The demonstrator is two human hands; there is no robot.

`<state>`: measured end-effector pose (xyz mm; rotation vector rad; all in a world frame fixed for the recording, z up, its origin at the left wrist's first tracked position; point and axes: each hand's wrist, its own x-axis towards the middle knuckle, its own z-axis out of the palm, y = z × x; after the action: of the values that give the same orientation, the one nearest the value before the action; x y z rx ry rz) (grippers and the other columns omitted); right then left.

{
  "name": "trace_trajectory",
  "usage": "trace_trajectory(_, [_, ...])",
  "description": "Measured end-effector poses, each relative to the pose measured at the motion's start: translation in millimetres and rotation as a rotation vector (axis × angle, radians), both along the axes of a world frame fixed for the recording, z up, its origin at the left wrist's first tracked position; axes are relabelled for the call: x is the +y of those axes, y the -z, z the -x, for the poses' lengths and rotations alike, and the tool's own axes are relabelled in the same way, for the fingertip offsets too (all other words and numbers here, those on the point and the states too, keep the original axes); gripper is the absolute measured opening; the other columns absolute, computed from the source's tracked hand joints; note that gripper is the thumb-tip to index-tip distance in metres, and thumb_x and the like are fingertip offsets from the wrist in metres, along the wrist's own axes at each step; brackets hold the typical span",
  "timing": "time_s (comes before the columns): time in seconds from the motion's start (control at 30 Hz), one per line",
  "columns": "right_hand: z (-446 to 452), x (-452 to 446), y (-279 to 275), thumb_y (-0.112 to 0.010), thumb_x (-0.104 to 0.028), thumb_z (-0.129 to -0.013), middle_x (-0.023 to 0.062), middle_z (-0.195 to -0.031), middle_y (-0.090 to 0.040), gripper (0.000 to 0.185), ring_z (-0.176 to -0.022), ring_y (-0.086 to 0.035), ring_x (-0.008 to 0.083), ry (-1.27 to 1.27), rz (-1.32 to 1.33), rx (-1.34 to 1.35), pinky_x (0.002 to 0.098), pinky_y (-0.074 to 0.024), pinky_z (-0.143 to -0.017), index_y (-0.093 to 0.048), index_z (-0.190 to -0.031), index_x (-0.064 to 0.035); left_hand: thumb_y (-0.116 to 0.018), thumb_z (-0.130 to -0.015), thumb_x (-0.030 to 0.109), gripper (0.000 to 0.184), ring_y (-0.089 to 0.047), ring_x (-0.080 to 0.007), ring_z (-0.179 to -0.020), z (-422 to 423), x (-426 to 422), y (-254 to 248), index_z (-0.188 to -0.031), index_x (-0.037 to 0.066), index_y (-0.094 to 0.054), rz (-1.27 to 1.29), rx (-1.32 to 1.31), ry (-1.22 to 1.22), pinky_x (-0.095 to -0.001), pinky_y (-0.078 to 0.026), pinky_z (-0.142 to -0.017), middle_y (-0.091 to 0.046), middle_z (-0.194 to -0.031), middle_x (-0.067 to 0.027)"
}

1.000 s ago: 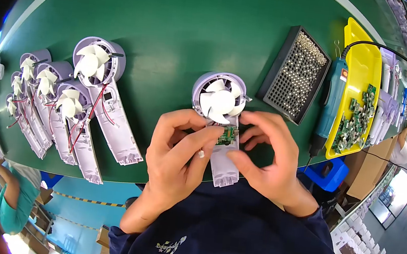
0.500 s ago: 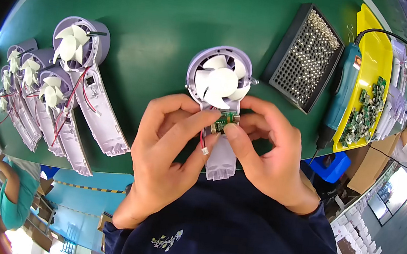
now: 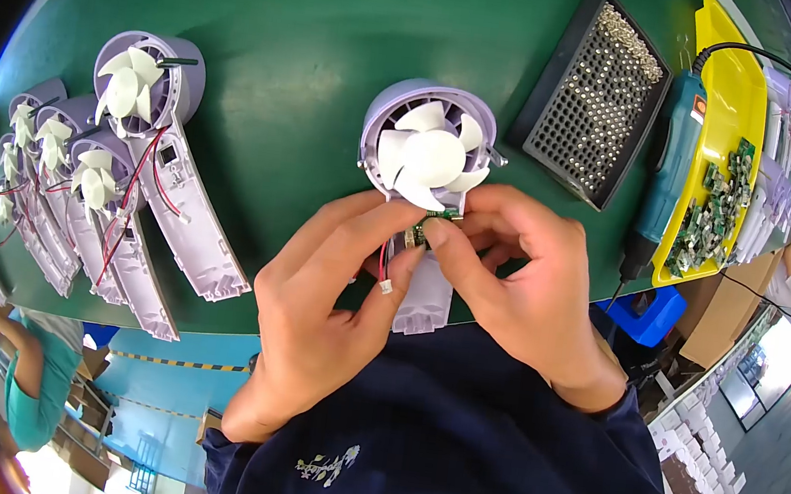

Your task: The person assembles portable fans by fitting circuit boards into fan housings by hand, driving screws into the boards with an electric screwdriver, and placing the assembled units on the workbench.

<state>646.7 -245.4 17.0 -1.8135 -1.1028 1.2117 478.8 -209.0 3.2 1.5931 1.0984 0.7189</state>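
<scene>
A pale lilac fan housing (image 3: pixel 424 301) with a white fan (image 3: pixel 432 158) in its round head lies before me at the table's front edge. Over its handle, just below the fan, my left hand (image 3: pixel 332 289) and my right hand (image 3: pixel 518 281) pinch a small green circuit board (image 3: pixel 418 234) between thumbs and fingers. The fingers hide much of the board. Red and black wires with a white connector (image 3: pixel 386 287) hang by my left thumb. Whether the board rests fully inside the handle is hidden.
Several similar fan housings (image 3: pixel 194 214) with wires lie at left on the green table (image 3: pixel 292 40). At right are a black screw tray (image 3: pixel 593 99), a teal electric screwdriver (image 3: pixel 668 171) and a yellow tray (image 3: pixel 709 107) holding circuit boards. Other people sit at both sides.
The board has tilted and is more covered by my fingers. My left fingers have moved slightly up, and the connector has shifted a little left. The housing's handle end has shifted slightly.
</scene>
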Motion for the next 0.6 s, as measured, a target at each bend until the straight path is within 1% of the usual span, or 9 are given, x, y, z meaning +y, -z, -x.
trace_trajectory(0.1, [-1, -1, -1, -0.075, -0.007, -0.085, 0.0107, -0.075, -0.072, 0.019, -0.063, -0.071, 0.0141, 0.032, -0.013, 0.055, 0.0262, -0.0548, -0.057, -0.066, -0.099, 0.0027, -0.075, -0.077, -0.008, 0.035, -0.068, -0.0204, -0.078, -1, 5, -5, -0.111, 0.001, -0.071, -0.006, 0.055, 0.053, -0.0282, -0.055, -0.063, -0.069, -0.104, -0.0149])
trace_trajectory(0.17, [-8, -6, -5, -0.075, -0.007, -0.085, 0.0121, -0.082, -0.072, 0.019, -0.068, -0.071, 0.0145, -0.044, -0.105, -0.056, 0.0272, -0.0557, -0.06, -0.067, -0.101, 0.0018, -0.075, -0.078, -0.008, 0.034, -0.068, -0.0202, -0.078, -2, 7, -4, -0.11, 0.001, -0.071, 0.004, 0.068, 0.07, -0.0281, -0.055, -0.063, -0.069, -0.102, -0.0142])
trace_trajectory(0.27, [-50, -26, -17, -0.064, -0.007, -0.094, 0.0098, -0.106, -0.071, 0.019, -0.083, -0.067, 0.0138, 0.386, -0.454, -0.449, 0.0254, -0.0535, -0.074, -0.066, -0.11, 0.0024, -0.076, -0.078, -0.007, 0.031, -0.068, -0.0199, -0.079, 0, 6, -2, -0.107, 0.002, -0.073, 0.096, 0.017, 0.032, -0.0283, -0.055, -0.063, -0.069, -0.102, -0.0129])
trace_trajectory(0.33, [-84, -41, -18, -0.065, -0.015, -0.096, 0.0134, -0.116, -0.068, 0.034, -0.099, -0.065, 0.0177, 0.58, -0.269, -0.717, 0.0284, -0.0538, -0.077, -0.06, -0.125, 0.0016, -0.078, -0.077, -0.006, 0.03, -0.068, -0.0191, -0.079, -1, 8, -2, -0.106, 0.001, -0.073, 0.062, 0.011, 0.048, -0.028, -0.055, -0.064, -0.069, -0.102, -0.0124])
trace_trajectory(0.4, [-89, -51, -15, -0.069, -0.019, -0.094, 0.013, -0.121, -0.066, 0.045, -0.101, -0.065, 0.0192, 0.455, 0.029, -0.823, 0.0292, -0.0543, -0.077, -0.057, -0.132, 0.0006, -0.078, -0.077, -0.006, 0.03, -0.067, -0.0183, -0.079, -1, 9, -4, -0.107, 0.0, -0.073, 0.102, 0.008, 0.048, -0.0277, -0.055, -0.065, -0.068, -0.101, -0.0123])
trace_trajectory(0.43, [-81, -50, -18, -0.074, -0.023, -0.091, 0.0144, -0.123, -0.065, 0.053, -0.103, -0.065, 0.0207, 0.444, 0.03, -0.808, 0.0309, -0.0548, -0.077, -0.056, -0.134, 0.0001, -0.077, -0.077, -0.006, 0.031, -0.066, -0.0175, -0.078, -1, 9, -5, -0.107, 0.0, -0.073, 0.143, 0.009, 0.038, -0.0274, -0.054, -0.065, -0.068, -0.1, -0.0122])
trace_trajectory(0.53, [-81, -45, -7, -0.074, -0.024, -0.089, 0.0179, -0.114, -0.065, 0.062, -0.095, -0.065, 0.0254, 0.159, 0.092, -1.142, 0.034, -0.0546, -0.075, -0.048, -0.138, 0.0039, -0.077, -0.078, -0.006, 0.031, -0.062, -0.0148, -0.072, -2, 7, -5, -0.108, 0.0, -0.073, 0.127, 0.029, 0.031, -0.0261, -0.051, -0.063, -0.068, -0.099, -0.0106])
trace_trajectory(0.57, [-81, -46, -1, -0.069, -0.023, -0.094, 0.0144, -0.114, -0.064, 0.057, -0.092, -0.062, 0.0196, 0.13, 0.037, -1.204, 0.0342, -0.0547, -0.077, -0.047, -0.139, 0.0045, -0.077, -0.078, -0.005, 0.032, -0.062, -0.0143, -0.072, -2, 7, -5, -0.109, 0.001, -0.073, 0.139, 0.02, 0.026, -0.0259, -0.05, -0.063, -0.067, -0.098, -0.0102])
trace_trajectory(0.6, [-83, -47, -4, -0.069, -0.023, -0.094, 0.0144, -0.114, -0.064, 0.057, -0.092, -0.062, 0.0196, 0.136, 0.031, -1.211, 0.0342, -0.0547, -0.077, -0.047, -0.139, 0.0045, -0.077, -0.078, -0.005, 0.032, -0.062, -0.0143, -0.072, -2, 8, -5, -0.109, 0.001, -0.073, 0.132, 0.012, 0.029, -0.0259, -0.05, -0.063, -0.067, -0.098, -0.0102])
